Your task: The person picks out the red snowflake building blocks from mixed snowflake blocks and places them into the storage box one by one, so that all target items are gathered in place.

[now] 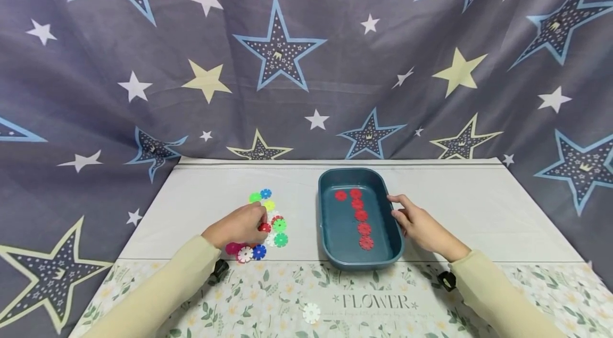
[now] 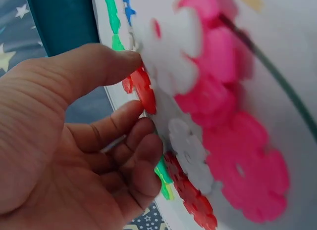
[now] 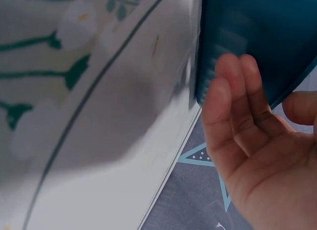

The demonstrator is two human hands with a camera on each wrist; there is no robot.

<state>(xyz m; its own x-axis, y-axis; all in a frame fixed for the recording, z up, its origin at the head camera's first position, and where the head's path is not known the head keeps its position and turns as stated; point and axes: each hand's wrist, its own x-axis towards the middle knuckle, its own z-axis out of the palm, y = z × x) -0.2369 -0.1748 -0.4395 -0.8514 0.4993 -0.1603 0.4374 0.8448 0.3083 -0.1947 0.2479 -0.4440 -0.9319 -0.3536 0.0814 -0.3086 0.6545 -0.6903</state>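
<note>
At the pile on the left, my left hand (image 1: 244,226) pinches a red flower-shaped disc (image 2: 144,91) between thumb and index finger; the other fingers are curled in. Around it lie loose discs, among them a pink disc (image 2: 247,168), a white disc (image 1: 245,254), a blue disc (image 1: 259,252) and a green disc (image 1: 280,240). A dark teal tray (image 1: 328,253) stands right of the pile, with several red discs (image 1: 361,215) on its floor. Along the tray's right side, my right hand (image 1: 421,226) rests with its fingers nearly straight against the outer wall.
A single white disc (image 1: 311,313) lies on the floral front part of the table cover (image 1: 268,295), near the FLOWER lettering. Behind the table hangs a grey curtain (image 1: 297,109) with stars. Each wrist wears a black strap.
</note>
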